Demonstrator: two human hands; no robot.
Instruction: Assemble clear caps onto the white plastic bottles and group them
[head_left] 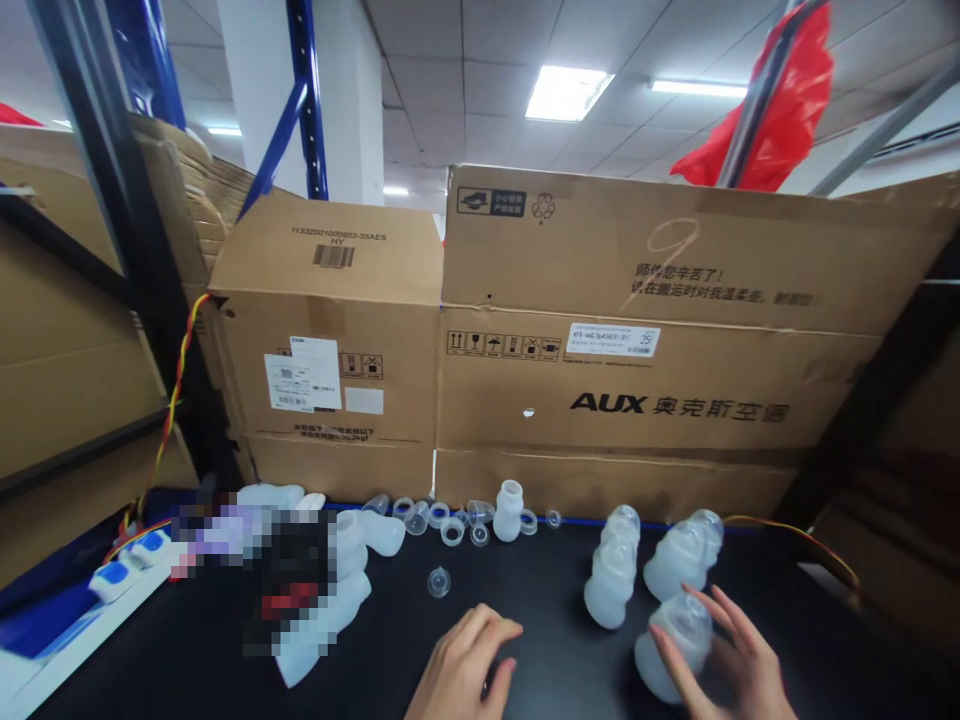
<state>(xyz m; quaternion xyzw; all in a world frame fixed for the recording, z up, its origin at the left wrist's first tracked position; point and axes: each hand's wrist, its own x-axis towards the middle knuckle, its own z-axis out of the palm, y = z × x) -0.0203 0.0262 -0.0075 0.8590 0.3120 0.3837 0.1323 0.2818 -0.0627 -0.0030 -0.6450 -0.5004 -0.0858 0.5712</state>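
Note:
At the lower right, my right hand (739, 655) has its thumb and fingers around a frosted baby bottle (671, 650) with a clear domed cap. The bottle looks upright on the black tabletop. My left hand (469, 665) is over the table at the bottom middle, its thumb apart from the bent fingers, and I see nothing held in it. Beyond the right hand stand several more capped baby bottles (611, 575), with another group of capped bottles (679, 560) beside them. A small clear lid piece (439, 582) lies ahead of the left hand.
Along the back lie several rings and clear caps (452, 531), beside an uncapped bottle (509, 512). More uncapped bottles (349, 545) lie or stand at left, near a pixelated patch. A power strip (127, 570) runs along the left edge. Cardboard panels (525, 450) wall off the back.

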